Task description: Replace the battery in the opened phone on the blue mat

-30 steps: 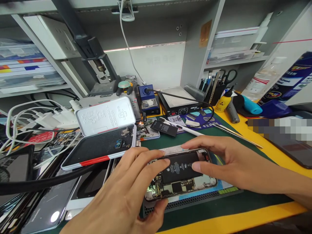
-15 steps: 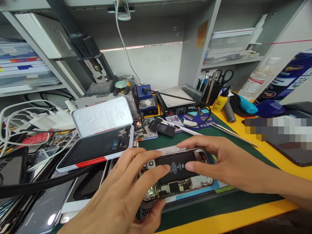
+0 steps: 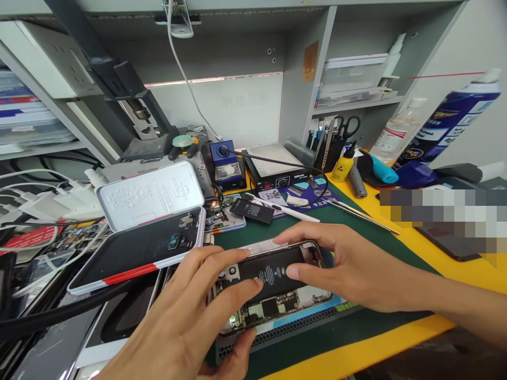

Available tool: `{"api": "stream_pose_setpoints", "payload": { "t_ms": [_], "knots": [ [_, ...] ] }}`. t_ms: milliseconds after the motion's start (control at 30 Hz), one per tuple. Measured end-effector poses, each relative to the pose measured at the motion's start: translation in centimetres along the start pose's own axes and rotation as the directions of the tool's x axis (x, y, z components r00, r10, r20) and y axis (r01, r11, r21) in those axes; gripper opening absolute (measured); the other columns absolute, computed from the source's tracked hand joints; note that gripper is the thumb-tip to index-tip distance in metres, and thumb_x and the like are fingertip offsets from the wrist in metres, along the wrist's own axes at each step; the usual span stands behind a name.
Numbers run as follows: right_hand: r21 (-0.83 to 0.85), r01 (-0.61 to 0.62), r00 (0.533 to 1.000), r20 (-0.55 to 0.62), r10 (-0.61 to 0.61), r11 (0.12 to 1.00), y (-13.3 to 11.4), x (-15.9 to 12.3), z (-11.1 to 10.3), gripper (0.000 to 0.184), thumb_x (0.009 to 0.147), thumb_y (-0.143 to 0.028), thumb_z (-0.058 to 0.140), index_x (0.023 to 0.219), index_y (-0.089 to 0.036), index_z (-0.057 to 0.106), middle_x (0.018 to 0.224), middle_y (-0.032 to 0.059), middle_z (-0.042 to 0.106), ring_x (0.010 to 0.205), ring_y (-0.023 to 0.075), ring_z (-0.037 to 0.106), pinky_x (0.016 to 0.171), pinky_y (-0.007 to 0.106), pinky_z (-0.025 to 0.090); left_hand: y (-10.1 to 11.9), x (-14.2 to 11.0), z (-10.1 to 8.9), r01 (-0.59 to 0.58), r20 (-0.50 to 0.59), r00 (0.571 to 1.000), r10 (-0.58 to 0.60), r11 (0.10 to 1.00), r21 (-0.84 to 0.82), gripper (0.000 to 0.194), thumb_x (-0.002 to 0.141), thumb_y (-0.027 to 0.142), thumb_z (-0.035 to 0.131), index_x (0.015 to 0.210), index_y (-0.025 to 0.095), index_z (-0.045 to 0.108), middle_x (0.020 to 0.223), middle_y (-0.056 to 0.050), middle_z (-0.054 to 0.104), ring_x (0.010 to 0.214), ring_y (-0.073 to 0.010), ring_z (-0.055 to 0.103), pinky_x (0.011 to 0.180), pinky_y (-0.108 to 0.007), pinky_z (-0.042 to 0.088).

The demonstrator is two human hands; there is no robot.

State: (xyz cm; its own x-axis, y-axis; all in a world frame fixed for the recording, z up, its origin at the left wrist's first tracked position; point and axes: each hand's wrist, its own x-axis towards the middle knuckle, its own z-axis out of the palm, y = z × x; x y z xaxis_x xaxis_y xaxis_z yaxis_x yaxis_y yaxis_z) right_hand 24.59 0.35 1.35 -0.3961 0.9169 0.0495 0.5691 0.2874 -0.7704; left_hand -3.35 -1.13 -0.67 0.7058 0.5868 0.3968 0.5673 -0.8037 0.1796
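An opened phone [image 3: 304,300] lies tilted in front of me, its insides facing up. A black battery [image 3: 264,275] sits in its frame, with a circuit board [image 3: 273,307] along the near side. My left hand [image 3: 186,306] grips the left part, thumb at the near edge, one finger on the battery and another at the far edge. At the right end, my right hand [image 3: 344,264] has its thumb on the battery and its fingers at the far edge. Beneath the phone is a holder with a honeycomb-patterned edge [image 3: 277,333].
Beyond the phone lie a loose battery [image 3: 252,210] and a white-handled brush [image 3: 289,210]. An open case [image 3: 134,248] holding small parts stands left. Tweezers [image 3: 366,215] and a yellow bottle [image 3: 343,168] are at right. A black cable [image 3: 71,306] crosses at left.
The whole view has shifted, so everything appears a little further left. Both hands keep the same hold on the phone, with thumb and fingers on the battery as before.
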Motion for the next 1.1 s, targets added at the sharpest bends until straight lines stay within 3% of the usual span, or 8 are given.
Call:
{"api": "stream_pose_setpoints", "payload": {
  "t_ms": [167,467,833,1100],
  "knots": [
    [-0.010,-0.011,1.000,0.003,0.011,1.000,0.07,0.09,0.03,0.030,0.090,-0.034,0.070,0.119,-0.028,0.067,0.098,0.0083,0.075,0.070,0.0225,0.067,0.043,0.030,0.047,-0.06,-0.01,0.07,-0.014,-0.007,1.000,0.014,1.000,-0.012,0.051,0.086,0.011,0.062,0.135,0.027,0.057,0.147,-0.009,0.049,0.140,-0.0335,0.044,0.111,-0.057,0.050],
    [-0.008,-0.036,0.998,0.046,0.036,0.999,0.14,0.19,-0.23,0.032,0.091,-0.041,0.068,0.120,-0.028,0.067,0.097,0.0073,0.075,0.072,0.0230,0.069,0.045,0.029,0.047,-0.19,0.46,0.03,-0.058,-0.028,0.998,0.057,0.998,-0.019,0.048,0.083,0.010,0.065,0.127,0.025,0.058,0.142,-0.010,0.050,0.132,-0.0303,0.046,0.101,-0.044,0.055],
    [-0.043,-0.012,1.000,0.027,0.014,0.999,-0.04,0.03,-0.15,0.033,0.089,-0.038,0.069,0.120,-0.026,0.067,0.094,0.0057,0.075,0.066,0.0202,0.066,0.046,0.030,0.048,-0.27,0.23,0.29,-0.038,-0.026,0.999,0.038,0.999,0.011,0.045,0.082,0.014,0.065,0.126,0.026,0.059,0.145,-0.010,0.049,0.134,-0.0325,0.046,0.104,-0.052,0.053],
    [-0.080,0.131,0.989,-0.050,-0.136,0.988,0.00,0.12,-0.11,0.032,0.083,-0.026,0.075,0.114,-0.027,0.067,0.105,0.0069,0.070,0.073,0.0203,0.065,0.054,0.031,0.054,-0.07,0.65,0.00,-0.005,-0.045,0.999,0.005,1.000,-0.008,0.042,0.081,0.017,0.067,0.121,0.029,0.061,0.137,-0.006,0.059,0.123,-0.0305,0.057,0.098,-0.046,0.059]
  ]
}}
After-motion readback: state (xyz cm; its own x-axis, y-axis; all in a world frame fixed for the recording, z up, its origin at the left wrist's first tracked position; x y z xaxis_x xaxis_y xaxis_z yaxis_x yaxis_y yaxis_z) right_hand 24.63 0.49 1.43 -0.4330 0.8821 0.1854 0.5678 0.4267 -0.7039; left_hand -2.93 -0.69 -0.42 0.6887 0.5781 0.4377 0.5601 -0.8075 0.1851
